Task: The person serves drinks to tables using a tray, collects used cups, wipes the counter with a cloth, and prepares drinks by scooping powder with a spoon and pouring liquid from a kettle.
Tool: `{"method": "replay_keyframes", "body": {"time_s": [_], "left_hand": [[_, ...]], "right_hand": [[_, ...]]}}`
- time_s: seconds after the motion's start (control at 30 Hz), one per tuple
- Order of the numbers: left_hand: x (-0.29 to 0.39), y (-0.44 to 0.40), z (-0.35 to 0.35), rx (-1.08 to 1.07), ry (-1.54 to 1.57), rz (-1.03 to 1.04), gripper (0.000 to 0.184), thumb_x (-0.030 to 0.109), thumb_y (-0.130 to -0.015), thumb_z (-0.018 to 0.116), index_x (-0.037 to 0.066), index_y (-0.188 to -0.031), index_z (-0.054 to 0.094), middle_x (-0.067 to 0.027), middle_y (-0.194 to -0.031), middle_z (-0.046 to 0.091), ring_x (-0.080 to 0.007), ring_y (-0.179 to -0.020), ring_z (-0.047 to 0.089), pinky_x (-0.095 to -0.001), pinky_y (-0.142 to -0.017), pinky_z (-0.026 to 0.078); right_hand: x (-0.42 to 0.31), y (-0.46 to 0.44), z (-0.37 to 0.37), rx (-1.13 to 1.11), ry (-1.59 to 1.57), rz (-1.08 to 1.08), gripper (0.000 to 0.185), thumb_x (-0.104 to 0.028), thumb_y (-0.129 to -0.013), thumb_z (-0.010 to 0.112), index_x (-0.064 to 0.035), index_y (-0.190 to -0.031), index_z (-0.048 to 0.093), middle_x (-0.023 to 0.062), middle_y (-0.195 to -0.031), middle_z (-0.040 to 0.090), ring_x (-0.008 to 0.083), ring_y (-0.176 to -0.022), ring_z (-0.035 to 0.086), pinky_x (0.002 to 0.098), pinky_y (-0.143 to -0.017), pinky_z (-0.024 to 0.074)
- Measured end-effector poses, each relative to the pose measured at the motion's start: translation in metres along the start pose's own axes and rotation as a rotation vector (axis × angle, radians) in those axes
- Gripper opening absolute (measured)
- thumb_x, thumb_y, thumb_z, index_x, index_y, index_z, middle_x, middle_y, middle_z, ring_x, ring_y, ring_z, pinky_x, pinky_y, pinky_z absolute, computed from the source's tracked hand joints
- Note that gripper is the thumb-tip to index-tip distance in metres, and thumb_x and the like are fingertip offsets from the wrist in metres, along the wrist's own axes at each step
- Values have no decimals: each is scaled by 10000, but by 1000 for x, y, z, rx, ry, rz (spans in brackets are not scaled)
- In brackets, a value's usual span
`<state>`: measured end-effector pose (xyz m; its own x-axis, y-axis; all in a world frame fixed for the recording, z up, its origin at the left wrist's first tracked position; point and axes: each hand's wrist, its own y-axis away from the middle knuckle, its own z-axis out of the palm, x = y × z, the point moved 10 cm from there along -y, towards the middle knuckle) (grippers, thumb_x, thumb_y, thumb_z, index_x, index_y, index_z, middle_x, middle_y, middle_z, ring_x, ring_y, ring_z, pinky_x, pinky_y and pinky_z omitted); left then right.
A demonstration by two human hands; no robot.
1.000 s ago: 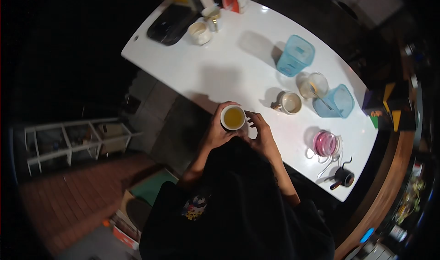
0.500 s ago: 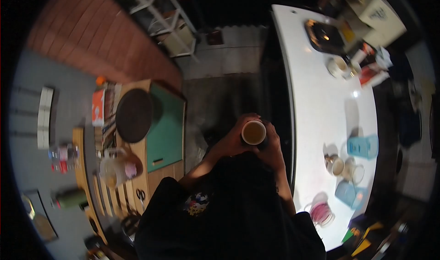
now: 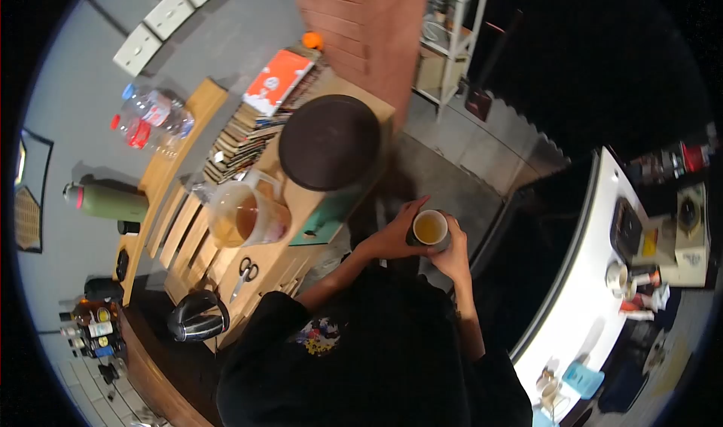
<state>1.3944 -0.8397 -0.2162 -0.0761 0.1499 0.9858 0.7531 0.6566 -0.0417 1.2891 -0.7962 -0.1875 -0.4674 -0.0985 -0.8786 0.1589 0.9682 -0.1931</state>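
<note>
A dark cup with a pale rim and yellowish liquid inside is held upright in front of my body. My left hand wraps it from the left, with one finger stretched out past the rim. From the other side my right hand is closed round the cup. To the left, on the wooden cabinet, stands a clear pitcher with some amber liquid in it. A round dark brown disc lies beside the pitcher, and scissors lie on the wood in front.
A black kettle is at lower left. Bottles and a green flask stand along a wooden ledge. On the right, a white counter carries a blue container, mugs and a black tray. A white shelf rack stands at the back.
My view has turned to the left, so the wooden cabinet is nearer the middle and the white counter has slid toward the lower right. Both hands still hold the cup.
</note>
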Motion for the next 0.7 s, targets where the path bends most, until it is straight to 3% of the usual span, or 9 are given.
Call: {"method": "replay_keyframes", "body": {"time_s": [0.13,0.27,0.37,0.43,0.47,0.5,0.57,0.63,0.7], "left_hand": [[-24,28,-83,123,-135,-171,950,393,-745,796,39,-1448,264,-220,-1459,284,-364,-1358,288,-446,-1106,287],[-107,55,-155,419,-3,-169,821,381,-787,762,13,-1397,353,-235,-1433,325,-368,-1319,351,-455,-1062,343],[-157,91,-197,622,-210,-431,656,315,-821,737,1,-1318,445,-243,-1357,398,-351,-1198,481,-445,-982,416],[-183,127,-227,1052,-18,-458,525,181,-830,723,-11,-1256,486,-207,-1215,490,-278,-1023,571,-380,-879,470],[-169,123,-233,1120,117,-443,485,67,-824,702,-14,-1250,484,-172,-1115,512,-208,-919,574,-310,-823,477],[-175,122,-241,1156,122,-447,485,67,-824,702,-14,-1250,484,-172,-1115,512,-208,-919,574,-310,-823,477],[-170,128,-254,1278,11,-382,527,108,-840,691,4,-1301,458,-161,-1192,514,-253,-1106,533,-359,-881,469],[-172,131,-261,1310,-87,-438,540,83,-816,691,9,-1296,455,-180,-1189,525,-261,-1083,535,-353,-877,467],[-183,134,-265,1269,-415,-680,571,72,-783,706,9,-1288,447,-203,-1165,545,-296,-1077,544,-376,-891,459]], "right_hand": [[-1,-53,55,-79,-121,27,540,-58,-638,813,-13,-1121,575,124,-1011,648,235,-994,630,350,-878,479],[2,-111,97,-132,-105,-60,550,-98,-665,821,-13,-1147,571,156,-1050,651,282,-1019,640,375,-884,476],[6,-155,134,-186,-105,-110,560,-106,-682,816,-19,-1171,557,151,-1062,646,286,-1018,636,383,-886,478],[17,-183,169,-257,-154,-204,592,-121,-690,817,-21,-1201,536,156,-1087,638,290,-1035,628,394,-888,481],[23,-199,183,-307,-138,-240,610,-146,-690,824,-20,-1208,530,164,-1111,631,293,-1056,620,405,-887,484],[25,-215,198,-339,-146,-254,610,-146,-690,824,-20,-1208,530,164,-1111,631,293,-1056,620,405,-887,484],[28,-238,229,-423,-152,-300,615,-164,-685,831,-7,-1198,531,168,-1109,636,297,-1053,624,407,-884,485],[37,-261,257,-479,-140,-285,613,-173,-678,835,-8,-1186,534,181,-1098,640,315,-1044,630,405,-880,488],[40,-276,281,-568,-165,-332,624,-177,-662,844,-12,-1180,537,195,-1093,640,338,-1043,629,400,-877,492]]}}
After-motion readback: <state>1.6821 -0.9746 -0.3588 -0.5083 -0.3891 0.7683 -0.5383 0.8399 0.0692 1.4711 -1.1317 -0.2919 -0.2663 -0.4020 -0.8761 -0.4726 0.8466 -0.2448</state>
